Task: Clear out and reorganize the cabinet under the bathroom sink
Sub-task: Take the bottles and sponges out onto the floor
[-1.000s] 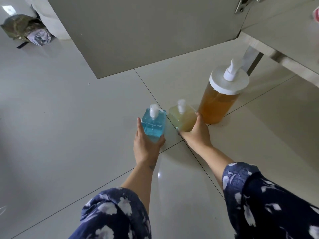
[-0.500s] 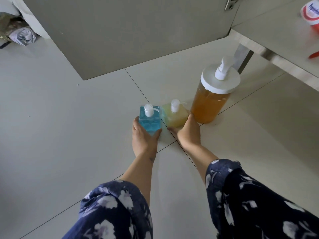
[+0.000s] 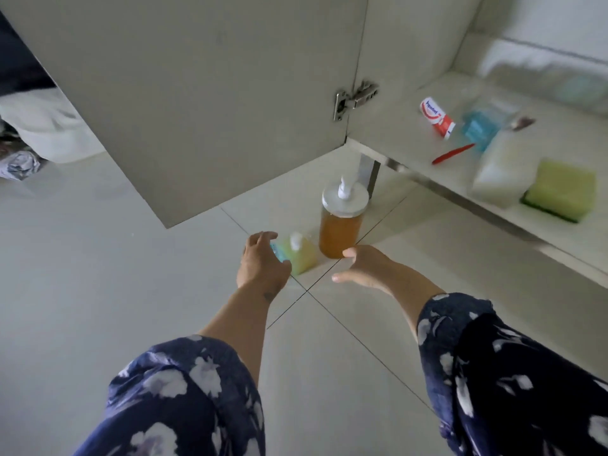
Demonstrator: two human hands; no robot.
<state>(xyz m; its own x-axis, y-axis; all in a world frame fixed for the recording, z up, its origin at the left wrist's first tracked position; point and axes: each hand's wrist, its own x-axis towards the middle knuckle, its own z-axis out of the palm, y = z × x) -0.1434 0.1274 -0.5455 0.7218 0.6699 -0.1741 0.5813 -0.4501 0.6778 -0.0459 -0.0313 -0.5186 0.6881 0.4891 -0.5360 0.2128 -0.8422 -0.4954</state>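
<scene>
Bottles stand in a short row on the pale floor tiles, just outside the open cabinet door. Tallest is the amber pump bottle, a clear cylinder of orange-brown liquid with a wide white lid and white pump head. At its 9 o'clock, touching or nearly so, sits the squat yellow-green pump bottle with a small white pump. A sliver of the blue bottle shows beside that, mostly hidden behind the left hand.

That hand's grip is loose and wide: fingers slightly curved, hovering over the blue bottle, whether touching it I cannot tell. The right hand is spread open too, palm turned inward, thumb low; the amber bottle lies at its 11 o'clock, just beside the fingertips, and the yellow-green one at its 9 o'clock, apart from it.

Inside the cabinet, on the cabinet shelf (at 2 o'clock from the hands, and blurred), lie a red-and-white toothpaste tube, a red toothbrush, a blue pack, a white container and a yellow-green sponge.
</scene>
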